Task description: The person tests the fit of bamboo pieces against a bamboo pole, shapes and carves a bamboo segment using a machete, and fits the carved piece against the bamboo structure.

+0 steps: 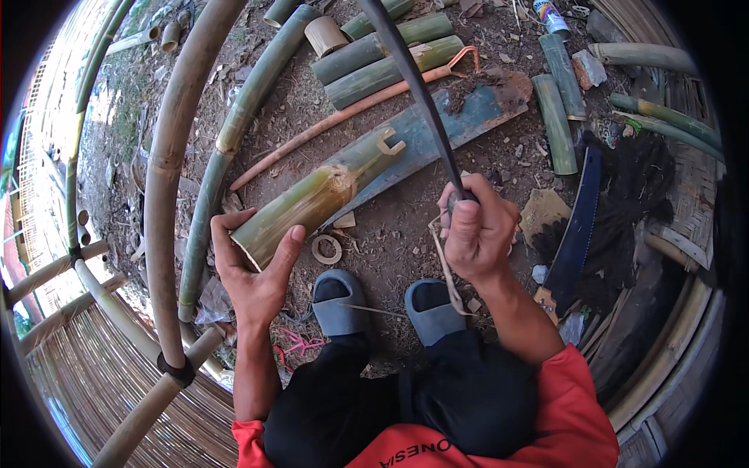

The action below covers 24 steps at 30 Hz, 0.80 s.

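Note:
My left hand [253, 277] grips the near end of a short green-brown bamboo section [312, 195], thumb on one side and fingers on the other. The section lies slanted, its far end cut into a notch and resting over a blue-green board [460, 125]. In my right hand [480, 234], closed round the handle, is a long dark machete [417, 86]. Its blade points up and away, crossing in front of the board. A tan cord [445, 265] hangs by the right fist. The handle is mostly hidden by my fingers.
Cut bamboo pieces [394, 72] and an orange-brown rod [335, 121] lie beyond the board. To the right are a handsaw [579, 218], more bamboo [554, 125] and a spray can [551, 17]. Tall bamboo poles [168, 156] rise at left. A bamboo ring [327, 249] lies near my sandals [341, 300].

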Available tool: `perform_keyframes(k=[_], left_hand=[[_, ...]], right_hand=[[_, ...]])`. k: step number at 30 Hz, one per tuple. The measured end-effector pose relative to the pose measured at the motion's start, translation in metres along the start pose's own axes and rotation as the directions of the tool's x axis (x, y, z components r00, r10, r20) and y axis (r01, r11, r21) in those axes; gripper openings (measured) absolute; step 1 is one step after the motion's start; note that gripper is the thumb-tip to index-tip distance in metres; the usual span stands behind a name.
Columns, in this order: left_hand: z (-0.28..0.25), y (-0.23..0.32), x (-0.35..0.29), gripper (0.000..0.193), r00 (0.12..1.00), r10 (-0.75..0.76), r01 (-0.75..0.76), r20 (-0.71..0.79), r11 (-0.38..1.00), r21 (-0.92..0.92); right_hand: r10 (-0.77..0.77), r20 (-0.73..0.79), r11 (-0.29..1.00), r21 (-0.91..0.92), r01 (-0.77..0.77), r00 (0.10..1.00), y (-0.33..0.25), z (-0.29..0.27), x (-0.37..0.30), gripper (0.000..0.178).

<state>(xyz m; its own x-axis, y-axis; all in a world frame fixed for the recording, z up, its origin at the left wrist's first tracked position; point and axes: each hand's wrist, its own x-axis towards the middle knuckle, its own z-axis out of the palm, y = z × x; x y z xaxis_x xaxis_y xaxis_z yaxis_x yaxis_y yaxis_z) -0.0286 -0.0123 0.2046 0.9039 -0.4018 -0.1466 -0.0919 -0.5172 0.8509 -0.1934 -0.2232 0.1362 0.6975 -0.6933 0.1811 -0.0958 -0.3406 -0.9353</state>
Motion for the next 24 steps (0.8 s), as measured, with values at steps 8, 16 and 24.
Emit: perform_keyframes(k=[8, 16, 24], left_hand=[[0.009, 0.004, 0.006, 0.054, 0.995, 0.067, -0.071, 0.067, 0.996, 0.055], [0.01, 0.02, 0.004, 0.055, 0.991, 0.113, -0.12, 0.071, 0.987, 0.11], [0.009, 0.0, 0.004, 0.053, 0.981, 0.188, -0.194, 0.051, 0.966, 0.171]], right_hand=[[0.624, 0.065, 0.711, -0.46, -0.532, 0.778, 0.11, -0.008, -0.037, 0.066], [-0.014, -0.018, 0.992, 0.127, 0.016, 1.0, 0.04, -0.009, -0.03, 0.051], [0.408, 0.146, 0.883, -0.315, -0.348, 0.901, 0.054, -0.008, -0.022, 0.057]])
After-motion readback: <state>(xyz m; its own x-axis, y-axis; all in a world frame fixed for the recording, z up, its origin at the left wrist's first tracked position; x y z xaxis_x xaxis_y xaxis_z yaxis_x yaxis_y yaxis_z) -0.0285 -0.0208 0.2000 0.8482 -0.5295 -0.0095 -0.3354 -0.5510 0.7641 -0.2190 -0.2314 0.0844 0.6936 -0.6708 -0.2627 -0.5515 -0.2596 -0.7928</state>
